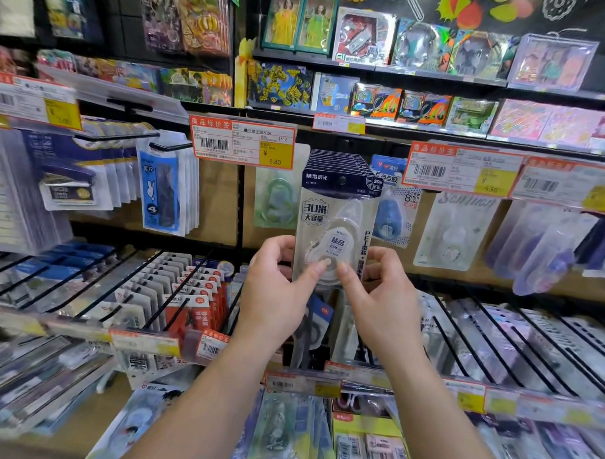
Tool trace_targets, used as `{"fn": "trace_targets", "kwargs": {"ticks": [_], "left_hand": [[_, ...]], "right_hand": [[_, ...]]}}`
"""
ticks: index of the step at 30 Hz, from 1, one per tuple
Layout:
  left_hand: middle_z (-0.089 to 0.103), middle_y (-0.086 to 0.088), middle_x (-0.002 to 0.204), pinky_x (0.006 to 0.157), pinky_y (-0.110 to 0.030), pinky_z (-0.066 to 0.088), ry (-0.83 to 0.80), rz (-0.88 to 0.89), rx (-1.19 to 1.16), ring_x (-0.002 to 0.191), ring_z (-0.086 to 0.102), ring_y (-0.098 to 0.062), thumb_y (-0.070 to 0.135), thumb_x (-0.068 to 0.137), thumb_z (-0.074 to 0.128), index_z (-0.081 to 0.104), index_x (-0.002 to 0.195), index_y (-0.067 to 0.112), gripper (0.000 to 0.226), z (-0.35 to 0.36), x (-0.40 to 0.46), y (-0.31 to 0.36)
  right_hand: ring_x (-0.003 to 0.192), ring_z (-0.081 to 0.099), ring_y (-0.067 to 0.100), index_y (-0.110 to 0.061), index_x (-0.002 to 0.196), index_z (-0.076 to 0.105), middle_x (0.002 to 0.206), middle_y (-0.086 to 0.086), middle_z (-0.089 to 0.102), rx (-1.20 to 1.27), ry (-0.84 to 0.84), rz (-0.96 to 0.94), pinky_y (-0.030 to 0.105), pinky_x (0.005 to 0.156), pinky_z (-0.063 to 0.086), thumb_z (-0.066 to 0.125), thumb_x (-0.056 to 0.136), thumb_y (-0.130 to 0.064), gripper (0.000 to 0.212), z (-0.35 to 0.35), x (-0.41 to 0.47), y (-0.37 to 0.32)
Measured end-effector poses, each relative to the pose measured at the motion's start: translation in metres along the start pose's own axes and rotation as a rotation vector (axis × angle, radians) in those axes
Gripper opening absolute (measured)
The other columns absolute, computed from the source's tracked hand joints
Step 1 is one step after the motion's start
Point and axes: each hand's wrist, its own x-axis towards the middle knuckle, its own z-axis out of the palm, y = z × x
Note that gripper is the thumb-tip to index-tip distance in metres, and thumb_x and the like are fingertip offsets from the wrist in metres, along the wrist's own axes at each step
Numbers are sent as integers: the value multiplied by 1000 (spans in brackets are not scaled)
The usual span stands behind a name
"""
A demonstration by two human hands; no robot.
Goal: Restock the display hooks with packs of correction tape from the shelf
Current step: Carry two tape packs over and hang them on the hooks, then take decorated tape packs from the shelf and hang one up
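Already a row of white-and-navy carded blister packs of correction tape hangs on the centre display hook, about ten deep judging by the stacked card tops; the hook itself only shows as a dark tip through the front card's hole. Front pack seems seated on it, hanging roughly straight.

Left hand pinches the front pack's lower left edge, thumb on the blister face, fingers curled behind. Right hand does the same on the lower right, thumb pressed near the clear bubble. Both hands are clamped on that one pack, holding nothing else.

Progress guess: this hook looks close to full, so this step is near done, probably just squaring up or seating the last pack. Neighbouring hooks vary: the pale green-carded tape pack to the left looks like a thin row, and the blue-dispenser tape pack to the right is partly hidden, depth unclear. Those may need topping up.

Lower wire-divided shelf below holds more carded packs, likely the stock source; which are correction tape is too blurred to tell. The red-and-yellow price tag sits above and left of the hook.
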Motion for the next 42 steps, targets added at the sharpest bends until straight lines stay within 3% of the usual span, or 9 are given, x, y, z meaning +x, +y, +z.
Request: {"fn": "trace_targets", "kwargs": {"ticks": [6, 10, 14, 19, 22, 28, 32, 37, 42], "left_hand": [[60, 12, 118, 79, -23, 53, 3, -43, 0, 98, 62, -3, 42, 82, 76, 51, 116, 37, 43, -5, -3, -7], [55, 11, 124, 90, -23, 45, 2, -39, 78, 111, 55, -7, 43, 83, 74, 51, 127, 32, 51, -22, -8, -17], [54, 7, 129, 99, -27, 41, -46, 21, 146, 120, 51, -10, 41, 87, 71, 52, 132, 24, 52, -54, -10, -26], [57, 2, 125, 101, -31, 42, -77, 117, 294, 119, 53, -16, 39, 86, 71, 56, 130, 22, 49, -115, -18, -44], [57, 5, 123, 98, -31, 43, -80, 133, 355, 117, 53, -16, 40, 87, 70, 58, 129, 24, 47, -159, -29, -65], [65, -3, 113, 94, -40, 46, -91, 151, 552, 111, 57, -26, 36, 84, 75, 65, 120, 15, 43, -233, -46, -131], [70, -9, 105, 87, -37, 44, -127, 131, 626, 102, 62, -33, 32, 80, 80, 70, 114, 10, 41, -255, -56, -168], [67, -7, 119, 94, -42, 48, -281, -234, 606, 113, 58, -29, 45, 84, 73, 64, 126, 16, 52, -261, -62, -227], [57, -6, 133, 93, -32, 43, -377, -647, 586, 121, 55, -26, 57, 85, 65, 53, 134, 16, 65, -249, -58, -276]], "right_hand": [[81, 59, 3, -27, 122, 49, 98, -12, 61, 9, 0, 32, 24, 66, 46, 64, 84, -56, 49, 2, -4, 3], [108, 55, 13, -22, 133, 45, 122, -4, 52, -20, 106, 58, 34, 90, 49, 67, 84, -52, 62, 6, -14, 0], [128, 43, 20, -15, 140, 42, 134, 2, 47, -76, 206, 66, 44, 109, 39, 69, 85, -45, 69, 21, -34, -18], [124, 43, 23, -7, 133, 51, 129, 7, 54, -161, 303, 27, 44, 108, 35, 69, 88, -36, 57, 57, -78, -49], [105, 49, 15, -8, 112, 63, 103, -2, 56, -159, 348, -115, 27, 92, 35, 64, 85, -33, 36, 85, -110, -62], [86, 53, 15, -15, 86, 67, 85, 0, 65, -191, 41, -247, 27, 75, 38, 56, 85, -35, 23, 159, -173, -68], [98, 59, 16, -16, 98, 68, 97, -4, 64, -200, -241, 0, 24, 84, 41, 70, 88, -27, 15, 204, -195, -52], [75, 52, 13, -15, 105, 60, 80, -10, 55, -132, -451, 458, 26, 65, 39, 65, 93, -31, 21, 247, -189, -41], [94, 61, 28, -3, 121, 59, 112, 13, 68, -198, -614, 668, 31, 79, 47, 56, 98, -35, 39, 287, -185, -24]]}}
